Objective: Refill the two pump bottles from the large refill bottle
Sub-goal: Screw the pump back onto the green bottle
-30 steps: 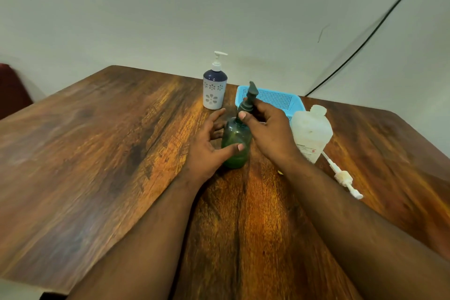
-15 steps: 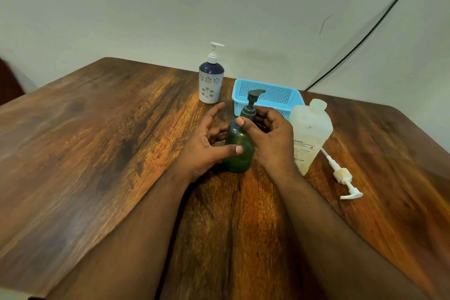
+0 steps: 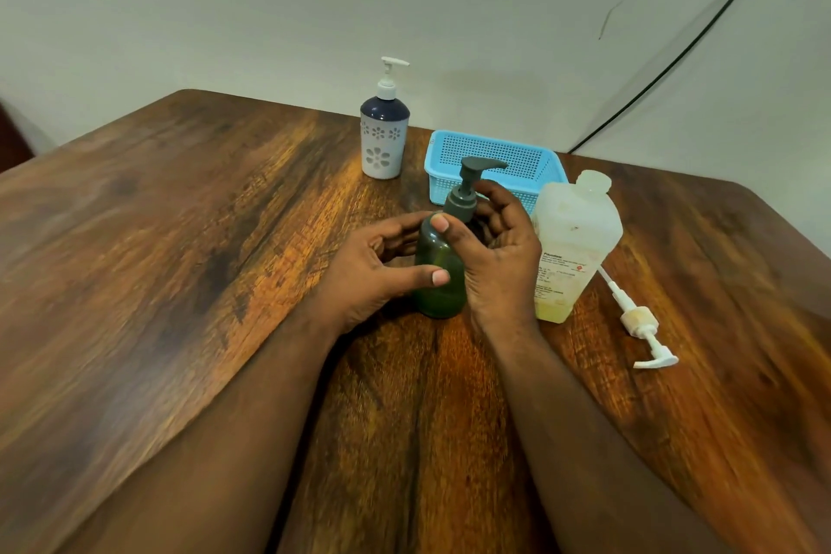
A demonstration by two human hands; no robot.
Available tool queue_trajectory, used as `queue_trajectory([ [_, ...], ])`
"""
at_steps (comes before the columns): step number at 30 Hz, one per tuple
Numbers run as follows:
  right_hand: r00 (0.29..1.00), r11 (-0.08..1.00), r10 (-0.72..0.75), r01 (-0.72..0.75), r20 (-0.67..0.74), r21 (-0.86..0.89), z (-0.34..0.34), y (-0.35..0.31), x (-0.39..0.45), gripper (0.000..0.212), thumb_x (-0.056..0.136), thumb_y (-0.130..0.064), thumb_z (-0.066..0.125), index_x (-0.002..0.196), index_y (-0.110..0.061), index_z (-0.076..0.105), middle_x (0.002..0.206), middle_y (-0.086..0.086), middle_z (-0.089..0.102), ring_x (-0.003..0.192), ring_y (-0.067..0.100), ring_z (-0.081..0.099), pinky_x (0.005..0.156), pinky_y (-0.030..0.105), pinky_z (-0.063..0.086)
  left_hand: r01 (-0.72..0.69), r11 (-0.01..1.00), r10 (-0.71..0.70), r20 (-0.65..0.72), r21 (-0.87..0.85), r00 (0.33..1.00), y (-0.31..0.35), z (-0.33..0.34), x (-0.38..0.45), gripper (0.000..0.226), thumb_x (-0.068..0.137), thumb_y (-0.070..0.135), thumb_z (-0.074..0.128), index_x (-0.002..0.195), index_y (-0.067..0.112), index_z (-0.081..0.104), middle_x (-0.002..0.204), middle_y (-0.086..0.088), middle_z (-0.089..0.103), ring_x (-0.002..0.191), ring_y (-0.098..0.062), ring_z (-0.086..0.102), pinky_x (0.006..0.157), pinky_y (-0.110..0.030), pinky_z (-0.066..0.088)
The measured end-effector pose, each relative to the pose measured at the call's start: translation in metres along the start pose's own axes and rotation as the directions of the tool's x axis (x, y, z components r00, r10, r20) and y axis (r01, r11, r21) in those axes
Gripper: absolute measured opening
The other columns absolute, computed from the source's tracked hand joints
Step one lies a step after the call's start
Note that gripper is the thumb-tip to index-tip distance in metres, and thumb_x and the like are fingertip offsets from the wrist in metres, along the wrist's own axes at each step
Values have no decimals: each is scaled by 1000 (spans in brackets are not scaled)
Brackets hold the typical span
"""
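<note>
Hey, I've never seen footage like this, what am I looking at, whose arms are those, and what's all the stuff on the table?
There is no machine here. A person wears a camera on the head, looking forward and down, so the two bare arms are their own. On the wooden table stand a green pump bottle, a white and navy pump bottle, a blue basket and a large refill bottle with only a little yellowish liquid at the bottom. A loose white pump lies beside it. The left hand steadies the green bottle's body; the right hand wraps around near its grey pump top.
</note>
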State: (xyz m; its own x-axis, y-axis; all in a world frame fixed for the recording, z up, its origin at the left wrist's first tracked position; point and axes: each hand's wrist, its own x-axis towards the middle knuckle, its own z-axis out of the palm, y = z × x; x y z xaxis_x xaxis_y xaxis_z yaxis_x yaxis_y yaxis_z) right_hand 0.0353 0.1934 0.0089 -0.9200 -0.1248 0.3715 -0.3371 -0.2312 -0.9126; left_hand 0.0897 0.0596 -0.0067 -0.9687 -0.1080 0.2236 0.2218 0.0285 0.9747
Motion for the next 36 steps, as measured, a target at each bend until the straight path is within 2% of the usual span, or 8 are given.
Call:
queue_trajectory([
  [6,1000,1000,4,-4,14,5,-4,2,0,43,68,-8,82,104,-15,60,102,5,71,100,18,68,87,43,55,11,1000,-12,7,16,1000,-2,-2,0,57,75,-8,76,122,19,62,110,18,73,107,0,67,81,-12,52],
  [10,997,999,38,-41,71,34,-5,2,1,61,70,-6,79,117,-36,54,109,1,70,105,14,67,85,35,57,7,1000,-7,24,21,1000,-2,-2,1,56,75,-9,75,122,17,62,110,17,74,107,0,68,80,-11,52],
  [16,998,999,43,-42,34,-28,-7,2,-2,32,71,-19,81,101,-24,69,104,0,73,102,16,67,90,47,55,-4,1000,4,13,-1,1000,-6,-1,2,56,74,-8,75,125,12,62,116,3,73,109,-7,68,83,-15,53],
  [20,999,1000,29,-29,-27,8,-5,4,-1,32,68,-15,83,92,-20,62,98,6,72,95,21,69,86,52,55,-11,1000,11,4,-2,1000,-7,-1,1,56,73,-3,78,125,12,63,119,0,72,111,-10,68,87,-19,54],
  [24,997,998,63,-64,47,19,-5,2,-1,43,71,-16,80,108,-31,64,107,2,72,104,15,67,90,44,55,-5,1000,5,2,-8,1000,-7,-2,1,57,74,-8,76,126,10,62,117,1,72,110,-8,68,85,-16,53],
  [27,999,998,35,-33,40,-47,-6,2,0,28,70,-21,82,96,-20,71,98,3,74,97,19,69,88,52,54,-7,1000,7,4,-14,1000,-7,-1,1,56,74,-10,75,125,11,62,116,4,72,109,-6,68,84,-15,53],
  [31,1000,998,9,-11,-30,-65,-6,4,0,49,56,-37,86,93,-17,60,101,10,69,98,24,67,84,53,55,-2,1000,2,3,-15,1000,-7,-1,2,55,74,-11,75,121,14,63,111,7,74,107,-4,69,82,-14,53],
  [36,996,998,42,-38,79,-55,-7,1,0,33,70,-19,80,99,-30,68,101,-2,73,100,12,68,88,42,56,1,1000,-1,6,-26,1000,-7,-2,3,56,74,-9,76,123,13,63,114,4,74,109,-7,68,83,-15,53],
])
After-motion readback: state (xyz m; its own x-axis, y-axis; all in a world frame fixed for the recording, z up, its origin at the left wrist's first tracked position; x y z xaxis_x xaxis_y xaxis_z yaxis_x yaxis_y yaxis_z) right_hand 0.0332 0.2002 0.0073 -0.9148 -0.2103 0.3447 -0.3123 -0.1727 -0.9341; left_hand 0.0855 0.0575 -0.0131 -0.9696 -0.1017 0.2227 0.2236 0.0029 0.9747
